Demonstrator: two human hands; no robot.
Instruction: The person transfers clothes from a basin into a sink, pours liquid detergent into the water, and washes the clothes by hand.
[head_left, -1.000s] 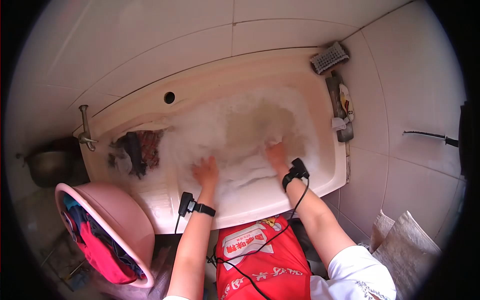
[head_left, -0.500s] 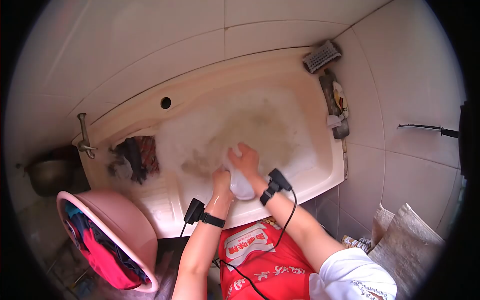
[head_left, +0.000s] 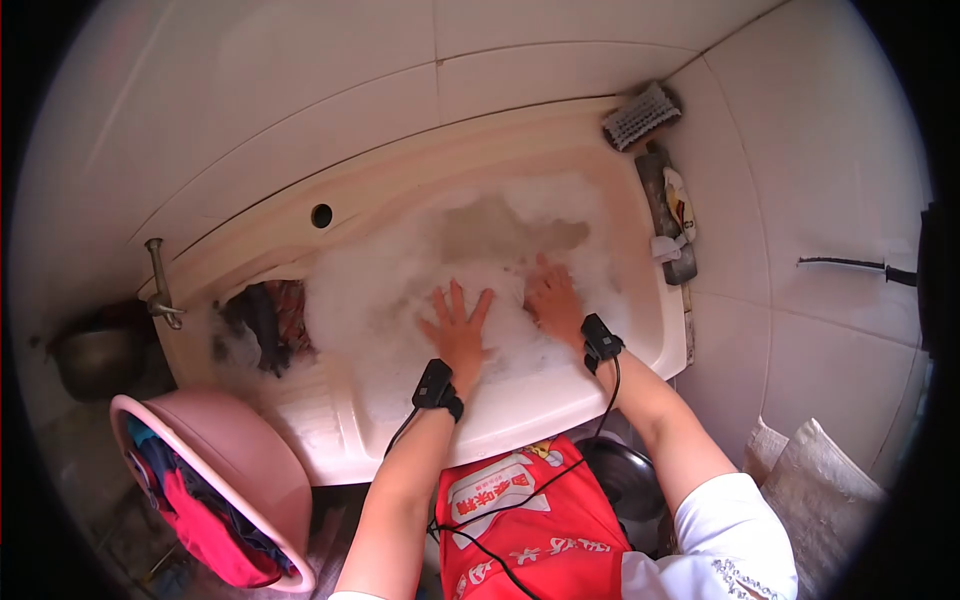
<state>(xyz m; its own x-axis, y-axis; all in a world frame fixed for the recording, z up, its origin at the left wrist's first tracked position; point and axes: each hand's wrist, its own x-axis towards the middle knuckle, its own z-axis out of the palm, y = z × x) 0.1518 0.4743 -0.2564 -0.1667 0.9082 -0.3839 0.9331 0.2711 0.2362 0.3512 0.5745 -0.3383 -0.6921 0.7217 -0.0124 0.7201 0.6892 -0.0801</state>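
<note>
My left hand (head_left: 459, 332) is spread flat over the suds, its fingers apart and pointing to the back of the basin. To its right my right hand (head_left: 554, 299) rests on the foam with its fingers stretched out. Neither hand holds anything that I can see. White foam (head_left: 370, 260) covers much of the cream basin (head_left: 490, 430), with a patch of murky water (head_left: 490, 230) behind the hands. Whatever lies under the foam is hidden. Dark cloth (head_left: 262, 325) and red patterned cloth (head_left: 291, 315) lie at the basin's left end.
A pink tub (head_left: 240, 430) of clothes stands tilted at the lower left, below a metal tap (head_left: 162, 285). A scrubbing brush (head_left: 642, 117) sits on the back right corner. Grey cloths (head_left: 820, 500) are at the lower right, and a metal pot (head_left: 100, 360) at far left.
My hands have moved apart, the right one further right, and their fingers have spread. The pale wet thing between them is out of sight. Foam has shifted across the water.
</note>
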